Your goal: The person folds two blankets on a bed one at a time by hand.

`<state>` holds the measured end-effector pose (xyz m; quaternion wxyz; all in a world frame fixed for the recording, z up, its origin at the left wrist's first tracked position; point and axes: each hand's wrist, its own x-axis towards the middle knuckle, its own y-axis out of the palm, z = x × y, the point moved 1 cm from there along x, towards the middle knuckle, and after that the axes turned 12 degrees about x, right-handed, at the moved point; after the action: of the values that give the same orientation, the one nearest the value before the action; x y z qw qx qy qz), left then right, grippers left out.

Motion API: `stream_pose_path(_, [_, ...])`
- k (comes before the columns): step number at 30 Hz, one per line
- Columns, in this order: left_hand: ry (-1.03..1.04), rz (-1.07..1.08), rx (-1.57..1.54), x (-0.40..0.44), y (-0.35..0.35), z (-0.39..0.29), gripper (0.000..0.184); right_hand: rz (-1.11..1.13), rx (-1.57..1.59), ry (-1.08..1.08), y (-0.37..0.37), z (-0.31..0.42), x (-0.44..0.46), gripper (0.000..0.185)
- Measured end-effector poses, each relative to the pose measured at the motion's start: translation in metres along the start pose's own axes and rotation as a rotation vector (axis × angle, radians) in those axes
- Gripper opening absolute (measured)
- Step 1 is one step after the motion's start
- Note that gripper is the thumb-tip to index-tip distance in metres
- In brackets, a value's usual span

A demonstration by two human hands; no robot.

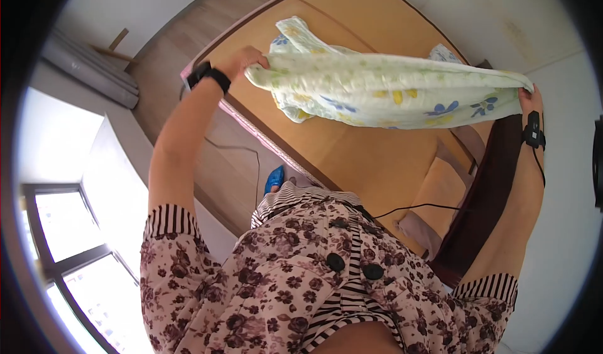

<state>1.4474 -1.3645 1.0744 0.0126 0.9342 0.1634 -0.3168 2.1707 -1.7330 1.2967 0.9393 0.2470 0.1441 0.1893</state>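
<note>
A pale green and white blanket with blue and yellow flowers is stretched between my two hands, folded along its upper edge. My left hand grips its left end, fingers wrapped round the cloth. At the other end, my right hand pinches a corner near the wall side. The middle of the blanket hangs above the tan bed mat, and a loose part of it trails behind at the upper left. Each wrist wears a black band.
Tan pillows lie by the dark brown headboard on the right. A patterned cloth is partly hidden behind the blanket. A black cable runs over the wooden floor. A window is at lower left.
</note>
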Motion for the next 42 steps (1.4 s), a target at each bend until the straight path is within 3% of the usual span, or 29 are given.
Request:
stream_pose_path(2, [0.440, -0.246, 1.231, -0.001, -0.058, 0.021, 0.020, -0.013, 0.016, 0.005, 0.012, -0.006, -0.009, 0.021])
stream_pose_path(3, [0.269, -0.256, 1.396, 0.002, -0.076, 0.017, 0.016, -0.010, 0.022, 0.012, 0.019, -0.008, -0.010, 0.021])
stream_pose_path(5, [0.679, -0.533, 1.249, -0.045, -0.098, -0.004, 0.018, 0.016, 0.069, 0.052, 0.035, -0.011, -0.012, 0.020])
stream_pose_path(8, [-0.196, -0.640, 0.026, -0.073, -0.110, -0.065, 0.020, 0.056, 0.028, 0.040, 0.028, -0.010, 0.008, 0.022])
stream_pose_path(11, [-0.020, -0.469, -0.436, -0.072, -0.085, -0.064, 0.027, 0.022, 0.020, 0.035, 0.022, -0.015, 0.003, 0.022])
stream_pose_path(14, [0.015, -0.448, -0.478, -0.069, -0.073, -0.062, 0.028, -0.088, 0.024, 0.046, 0.016, -0.017, -0.011, 0.022])
stream_pose_path(15, [0.032, -0.636, -0.516, -0.072, -0.082, -0.067, 0.031, -0.079, 0.007, 0.049, 0.016, -0.017, -0.013, 0.023])
stream_pose_path(19, [0.151, -0.457, -0.506, -0.078, -0.065, -0.085, 0.033, -0.063, -0.028, 0.052, 0.001, -0.014, -0.009, 0.024])
stream_pose_path(22, [0.108, -0.222, -0.335, -0.085, -0.055, -0.081, 0.038, -0.076, -0.003, 0.082, 0.000, -0.009, -0.017, 0.024])
stream_pose_path(23, [0.070, -0.231, -0.268, -0.090, -0.052, -0.091, 0.036, -0.084, 0.010, 0.096, -0.003, -0.006, -0.018, 0.025])
stream_pose_path(26, [-0.006, -0.459, 0.731, -0.086, -0.068, -0.108, 0.024, -0.089, -0.012, 0.109, -0.018, 0.001, -0.009, 0.021])
stream_pose_path(29, [-0.034, -1.208, 0.879, -0.087, -0.086, -0.118, 0.016, -0.095, -0.004, 0.076, -0.044, 0.005, 0.015, 0.022])
stream_pose_path(32, [0.045, -1.548, 0.925, -0.094, -0.086, -0.101, 0.016, -0.110, -0.035, 0.063, -0.027, 0.015, -0.013, 0.023])
stream_pose_path(33, [0.093, -1.544, 0.998, -0.093, -0.079, -0.085, 0.014, -0.103, -0.054, 0.056, -0.018, 0.018, -0.030, 0.024])
stream_pose_path(35, [0.227, -1.407, 1.031, -0.088, -0.037, -0.045, 0.015, -0.125, -0.056, 0.035, -0.013, 0.021, -0.044, 0.026])
stream_pose_path(37, [0.217, -0.911, 1.191, -0.068, 0.025, 0.039, 0.015, -0.185, -0.021, 0.006, -0.016, 0.023, -0.044, 0.028])
stream_pose_path(39, [0.201, -0.346, 1.089, -0.060, 0.112, 0.123, 0.023, -0.014, -0.034, 0.140, -0.026, 0.011, -0.008, 0.026])
stream_pose_path(40, [0.366, -0.087, 1.006, -0.045, 0.151, 0.154, 0.028, 0.182, -0.289, 0.061, -0.017, 0.012, -0.020, 0.027])
stream_pose_path(41, [0.200, 0.204, 1.015, -0.062, 0.190, 0.105, 0.033, 0.363, -0.555, -0.075, -0.008, 0.012, -0.033, 0.028])
stream_pose_path(42, [-0.307, 0.529, 0.743, -0.062, 0.215, 0.076, 0.043, 0.509, -0.759, -0.243, 0.005, 0.011, -0.050, 0.029])
